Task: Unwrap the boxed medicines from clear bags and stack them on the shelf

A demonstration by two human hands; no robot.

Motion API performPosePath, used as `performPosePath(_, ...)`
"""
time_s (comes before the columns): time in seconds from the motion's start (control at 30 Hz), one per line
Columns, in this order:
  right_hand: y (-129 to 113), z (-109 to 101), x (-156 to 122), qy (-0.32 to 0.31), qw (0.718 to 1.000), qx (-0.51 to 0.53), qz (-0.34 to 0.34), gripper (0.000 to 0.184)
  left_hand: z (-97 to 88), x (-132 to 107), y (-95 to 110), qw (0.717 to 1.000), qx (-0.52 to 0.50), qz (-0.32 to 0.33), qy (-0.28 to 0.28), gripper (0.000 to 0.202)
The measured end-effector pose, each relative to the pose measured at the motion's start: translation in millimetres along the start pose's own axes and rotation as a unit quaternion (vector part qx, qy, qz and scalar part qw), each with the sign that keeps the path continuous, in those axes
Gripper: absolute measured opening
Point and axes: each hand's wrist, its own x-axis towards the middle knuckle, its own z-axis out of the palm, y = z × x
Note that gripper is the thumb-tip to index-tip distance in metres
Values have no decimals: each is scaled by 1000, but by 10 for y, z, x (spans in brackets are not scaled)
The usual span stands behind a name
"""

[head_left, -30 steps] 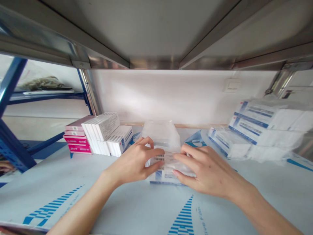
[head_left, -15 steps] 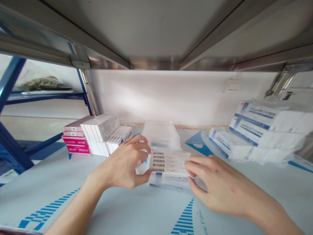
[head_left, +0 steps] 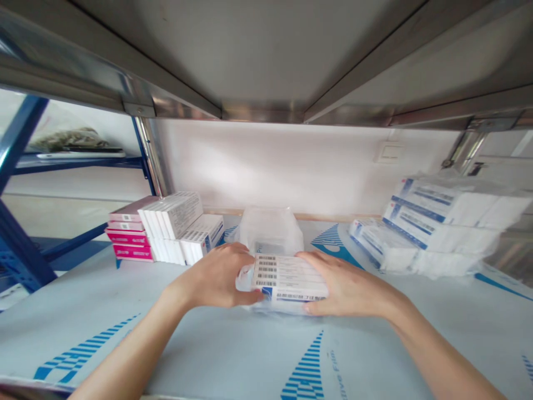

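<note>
In the middle of the head view is a bundle of white and blue medicine boxes (head_left: 287,278), with barcodes on its upper face and clear plastic about its lower part. My left hand (head_left: 225,278) closes on its left end, thumb at the front edge. Around the right end wraps my right hand (head_left: 341,283), thumb on the front face and fingers over the top. A crumpled clear plastic bag (head_left: 270,225) lies just behind the boxes; some of it shows beside my left fingers.
White cartons (head_left: 170,222) and pink boxes (head_left: 133,244) stand stacked at the left by a metal post (head_left: 152,155). Plastic-wrapped boxes (head_left: 437,222) are piled at the right. A low metal shelf (head_left: 266,61) hangs overhead, and a wall (head_left: 266,161) closes the back.
My right hand has moved left and wrapped round the boxes' right end. My left fingers have closed onto the left end. The bundle's printed front face now shows more.
</note>
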Motion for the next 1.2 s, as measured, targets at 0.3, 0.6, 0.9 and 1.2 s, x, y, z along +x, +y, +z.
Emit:
performPosePath(0.3, -34, 30, 155, 18, 999, 51, 4, 67, 29, -4, -118, 999, -42, 9, -1, 37)
performPosePath(0.6, 255, 13, 165, 197, 847, 484, 92, 56, 76, 36, -186, 987, -59, 1, 147, 31)
performPosePath(0.9, 362, 68, 259, 345, 701, 620, 77, 48, 314, 113, -215, 994, 16, -15, 104, 17)
performPosePath(1.2, -157, -307, 135, 406, 910, -11, -84, 70, 65, 140, 47, 935, -90, 42, 339, 99)
